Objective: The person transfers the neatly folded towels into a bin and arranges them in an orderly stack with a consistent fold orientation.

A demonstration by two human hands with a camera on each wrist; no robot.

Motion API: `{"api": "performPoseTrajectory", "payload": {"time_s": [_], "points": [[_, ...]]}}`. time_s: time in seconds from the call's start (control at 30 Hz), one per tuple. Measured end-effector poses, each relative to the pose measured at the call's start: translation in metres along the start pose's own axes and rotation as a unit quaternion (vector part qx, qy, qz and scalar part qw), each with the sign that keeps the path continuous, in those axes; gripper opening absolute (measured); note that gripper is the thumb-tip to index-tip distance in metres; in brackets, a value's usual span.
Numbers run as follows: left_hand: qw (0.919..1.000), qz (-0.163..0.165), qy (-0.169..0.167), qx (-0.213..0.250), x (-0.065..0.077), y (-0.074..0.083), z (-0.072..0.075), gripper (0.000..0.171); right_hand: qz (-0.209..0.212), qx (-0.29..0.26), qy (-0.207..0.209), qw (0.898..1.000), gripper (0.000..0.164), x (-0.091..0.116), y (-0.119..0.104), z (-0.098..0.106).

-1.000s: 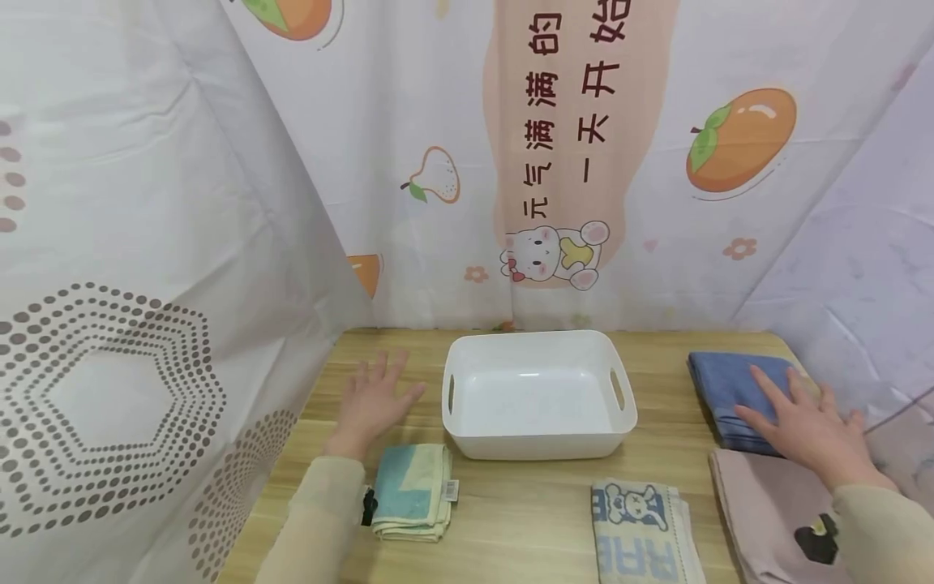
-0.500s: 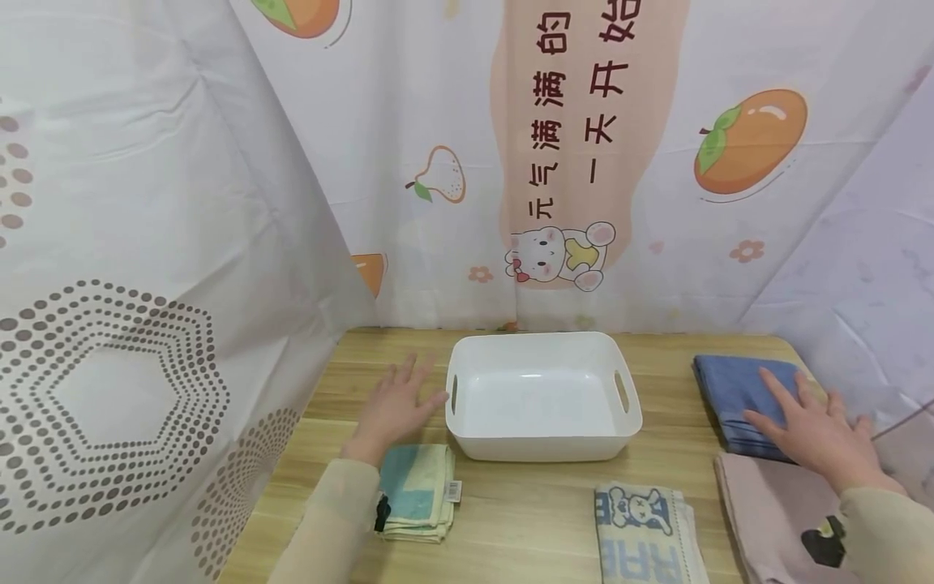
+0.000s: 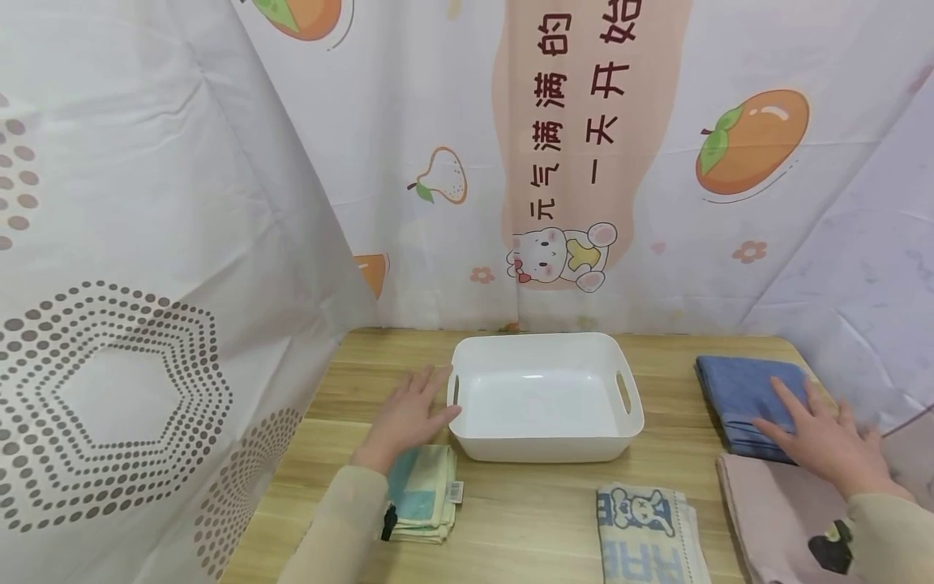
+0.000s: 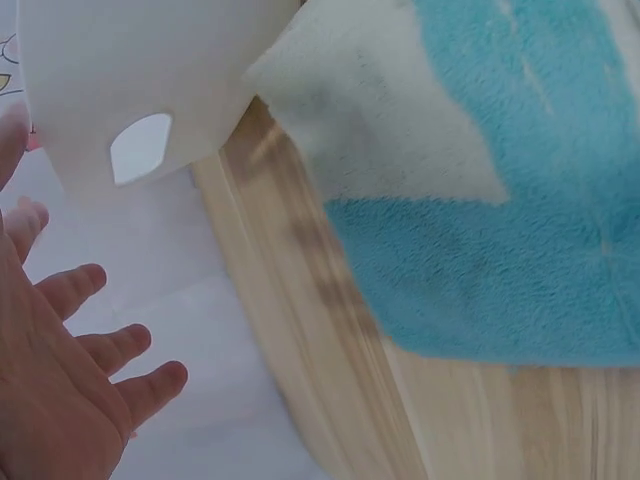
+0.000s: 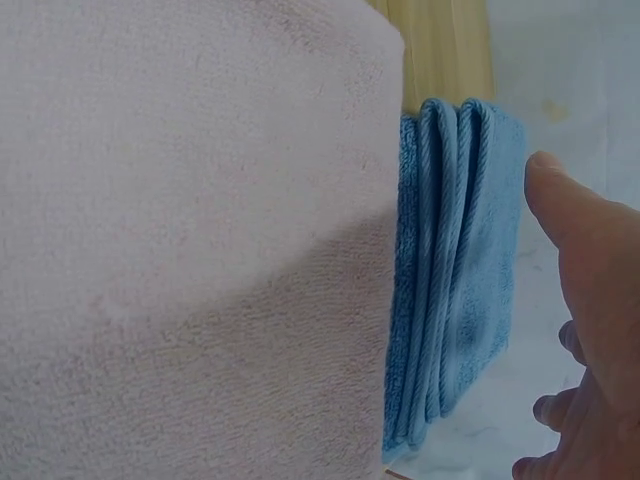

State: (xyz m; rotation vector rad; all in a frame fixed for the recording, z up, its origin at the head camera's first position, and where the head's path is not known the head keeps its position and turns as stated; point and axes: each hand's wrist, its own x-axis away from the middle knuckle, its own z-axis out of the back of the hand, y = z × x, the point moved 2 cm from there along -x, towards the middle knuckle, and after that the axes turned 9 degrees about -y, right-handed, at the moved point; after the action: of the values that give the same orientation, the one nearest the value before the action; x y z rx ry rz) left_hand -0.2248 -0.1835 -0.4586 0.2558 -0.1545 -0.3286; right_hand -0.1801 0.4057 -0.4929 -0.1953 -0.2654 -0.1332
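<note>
My left hand (image 3: pixel 410 418) is held beside the left end of a white plastic basin (image 3: pixel 547 449), fingers spread and holding nothing. Whether it touches the basin is hard to tell. Below that hand lies a folded blue-and-cream towel (image 3: pixel 430 503), which fills much of the left wrist view as a blue and cream cloth (image 4: pixel 480 270). My right hand (image 3: pixel 832 444) hovers over a folded blue towel (image 3: pixel 744 388), its fingers apart and gripping nothing. In the right wrist view the thumb (image 5: pixel 575 205) shows near the blue towel (image 5: pixel 475 280).
A folded pink towel (image 3: pixel 766 507) with a dark patch lies in front of the blue one. To its left is a beige-and-blue towel (image 3: pixel 642 535) with a bear print. Everything stands on a wooden table (image 3: pixel 525 519), with patterned curtains (image 3: pixel 438 268) behind and at the sides.
My left hand has moved right, up to the basin's left end. My right hand stays over the blue towel, shifting slightly right and down in view. The towels and basin keep their places.
</note>
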Motion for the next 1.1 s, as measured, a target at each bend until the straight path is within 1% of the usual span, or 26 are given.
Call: {"api": "performPoseTrajectory", "payload": {"time_s": [0.17,0.4,0.57,0.67,0.8,0.9,0.97,1.1], "points": [[0.9999,-0.011,-0.007,-0.002,0.003,0.002,-0.005,0.071,-0.005,-0.012,-0.002,1.0,0.105,-0.002,0.009,-0.006],[0.9995,-0.028,0.002,0.015,0.005,0.0,-0.01,0.07,-0.008,-0.023,-0.002,1.0,0.107,-0.005,0.024,-0.016],[0.9986,-0.015,-0.006,0.051,0.008,-0.001,-0.012,0.069,-0.018,-0.029,0.01,0.999,0.108,-0.007,0.035,-0.024],[0.9975,-0.002,-0.01,0.069,0.009,-0.001,-0.012,0.069,-0.022,-0.043,0.012,0.999,0.108,-0.009,0.042,-0.03],[0.9948,0.005,-0.021,0.099,0.01,0.001,-0.012,0.068,-0.025,-0.06,0.013,0.998,0.109,-0.01,0.049,-0.034],[0.9917,0.005,-0.03,0.125,0.011,0.001,-0.013,0.067,-0.031,-0.058,0.011,0.998,0.109,-0.01,0.053,-0.035],[0.9903,0.001,-0.033,0.135,0.011,0.001,-0.013,0.067,-0.037,-0.06,0.002,0.997,0.109,-0.009,0.054,-0.035],[0.9874,-0.005,-0.035,0.154,0.01,0.001,-0.014,0.067,-0.04,-0.083,-0.01,0.996,0.107,-0.007,0.056,-0.037]]}}
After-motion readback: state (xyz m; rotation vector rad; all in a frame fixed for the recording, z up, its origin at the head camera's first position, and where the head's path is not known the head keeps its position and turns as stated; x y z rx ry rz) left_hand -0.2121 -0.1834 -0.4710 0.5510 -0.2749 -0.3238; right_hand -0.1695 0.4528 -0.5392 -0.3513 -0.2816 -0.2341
